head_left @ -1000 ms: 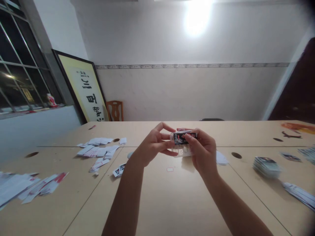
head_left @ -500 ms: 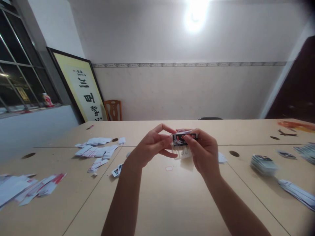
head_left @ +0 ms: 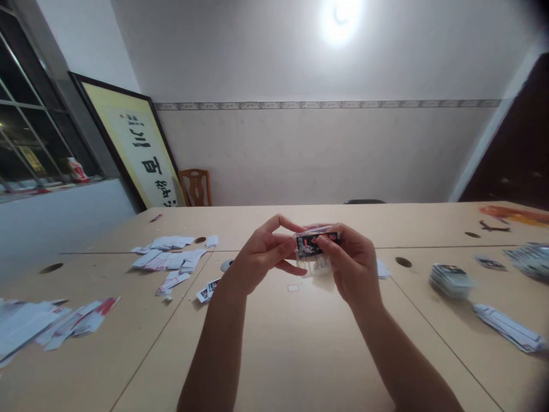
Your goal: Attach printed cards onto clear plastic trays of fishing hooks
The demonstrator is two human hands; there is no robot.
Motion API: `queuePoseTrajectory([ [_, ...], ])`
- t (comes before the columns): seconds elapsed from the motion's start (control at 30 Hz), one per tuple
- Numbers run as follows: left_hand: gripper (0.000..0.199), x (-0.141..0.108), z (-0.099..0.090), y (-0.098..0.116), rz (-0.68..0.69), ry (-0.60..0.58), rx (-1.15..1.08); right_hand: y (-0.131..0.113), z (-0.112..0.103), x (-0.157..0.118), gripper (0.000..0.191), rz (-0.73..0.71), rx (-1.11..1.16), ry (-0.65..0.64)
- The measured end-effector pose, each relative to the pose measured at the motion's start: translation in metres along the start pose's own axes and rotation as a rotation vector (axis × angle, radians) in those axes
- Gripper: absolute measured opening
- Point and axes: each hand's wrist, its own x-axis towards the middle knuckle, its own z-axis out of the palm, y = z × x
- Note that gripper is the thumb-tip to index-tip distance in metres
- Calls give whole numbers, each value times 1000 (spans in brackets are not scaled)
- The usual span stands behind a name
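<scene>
Above the middle of the table, my right hand (head_left: 355,260) pinches a small black printed card (head_left: 307,245), its thumb pressed on the front. Below the card shows a clear plastic case (head_left: 316,266) with pale markings; whether the card lies in it or against it I cannot tell. My left hand (head_left: 266,254) is closed around the left end of the case, thumb at its edge and fingers above and below. A small white label with a red border (head_left: 293,288) lies on the table beneath my hands.
Paper slips (head_left: 169,260) and small dark cards (head_left: 208,290) lie left of my hands, more papers (head_left: 26,329) at the near left. To the right stand a stack of clear cases (head_left: 450,281), folded white papers (head_left: 510,327) and further stacked packs (head_left: 532,258). Cable holes (head_left: 403,262) pierce the tabletop (head_left: 291,355).
The whole view has shifted slightly as my head moved. Both hands keep nearly the same hold on the card and case, and the card now tilts a little.
</scene>
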Motion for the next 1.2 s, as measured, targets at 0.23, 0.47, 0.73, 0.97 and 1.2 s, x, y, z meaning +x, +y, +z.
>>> queuePoseTrajectory([
  [0.23,18,-10,7,5,34,-2,-35,-22,9,1,6,97,-21,15],
  [0.47,21,-7,-1,6,-6,-21,-6,-11,6,0,5,163,-34,18],
  [0.73,24,-8,-7,7,-36,48,48,8,15,-8,9,157,78,22],
  [0.97,25,3,-3,-2,-36,108,2,7,4,1,7,170,6,57],
  [1.2,25,4,-8,2,-36,144,-37,9,17,6,6,69,-95,93],
])
